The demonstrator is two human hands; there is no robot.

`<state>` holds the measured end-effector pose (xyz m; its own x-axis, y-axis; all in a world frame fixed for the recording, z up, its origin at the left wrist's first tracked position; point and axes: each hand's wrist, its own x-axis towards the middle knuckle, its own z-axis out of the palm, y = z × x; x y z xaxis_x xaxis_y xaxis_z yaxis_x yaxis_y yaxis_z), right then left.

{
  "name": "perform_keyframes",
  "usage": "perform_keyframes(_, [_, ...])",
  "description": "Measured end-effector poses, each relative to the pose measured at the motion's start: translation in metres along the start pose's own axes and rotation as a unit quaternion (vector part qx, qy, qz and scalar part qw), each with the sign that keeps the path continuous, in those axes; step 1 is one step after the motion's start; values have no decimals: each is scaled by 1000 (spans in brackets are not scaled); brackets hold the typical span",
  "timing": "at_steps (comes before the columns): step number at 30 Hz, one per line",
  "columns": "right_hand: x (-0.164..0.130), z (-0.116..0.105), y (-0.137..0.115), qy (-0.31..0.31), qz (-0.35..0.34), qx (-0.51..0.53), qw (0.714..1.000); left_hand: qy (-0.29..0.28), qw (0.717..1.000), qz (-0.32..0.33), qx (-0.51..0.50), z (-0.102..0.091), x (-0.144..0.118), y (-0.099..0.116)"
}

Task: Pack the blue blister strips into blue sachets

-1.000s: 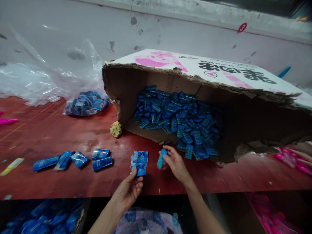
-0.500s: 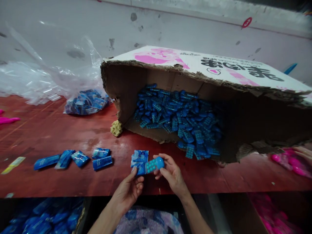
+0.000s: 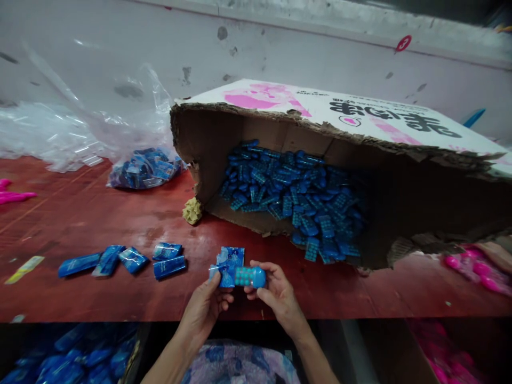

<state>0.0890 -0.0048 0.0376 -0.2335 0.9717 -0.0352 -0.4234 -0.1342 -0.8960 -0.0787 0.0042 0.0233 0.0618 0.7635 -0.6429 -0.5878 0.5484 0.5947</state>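
Between thumb and fingers, my left hand (image 3: 208, 298) pinches a flat blue printed sleeve (image 3: 227, 276). My right hand (image 3: 276, 290) grips the rounded blue end of a small clear-fronted case (image 3: 250, 276) with rows of turquoise beads. The case's other end meets the sleeve's opening; how far it goes inside I cannot tell. Just behind the held sleeve lies another blue printed sleeve (image 3: 232, 255) on the red table (image 3: 132, 298). A large torn carton (image 3: 240, 120) lies on its side beyond my hands, with a heap of similar blue cases (image 3: 288, 186) in it.
Several blue sleeves (image 3: 134, 260) lie to the left. Behind them is a clear bag of blue packets (image 3: 146, 168). A crumpled yellowish lump (image 3: 192, 211) sits by the carton's corner. At far right, another person's hand (image 3: 498, 256) touches bagged pink items (image 3: 476, 266). Bins sit below the table edge.
The case has turned from slanted to nearly level, in line with the sleeve, and both have shifted slightly left. Another person's hand has appeared at the right edge.
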Motion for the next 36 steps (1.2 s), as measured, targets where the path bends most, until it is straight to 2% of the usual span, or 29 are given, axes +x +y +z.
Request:
perform_keyframes(4, [0,-4,5,-6,17,34,999,-8,1000,19,19,0,0,2])
perform_keyframes(9, [0,-4,9,-7,33,93,995,9,999,-40,-7,1,-1,3])
perform_keyframes(13, [-1,-3,10,-4,34,97,995,17,999,-42,-11,2,-2,5])
perform_keyframes(18, [0,-5,4,57,8,85,995,37,996,-72,-31,2,-3,9])
perform_keyframes(20, [-1,-5,2,64,0,92,994,39,995,-85,-42,1,-3,9])
perform_keyframes(30, [-7,2,13,15,-9,64,998,36,989,-128,-71,7,-7,5])
perform_keyframes(33, [-8,0,12,12,-2,47,999,35,990,-123,-61,5,-6,5])
perform_keyframes(36, [-8,-2,14,17,9,56,998,14,996,-78,-35,4,-5,3])
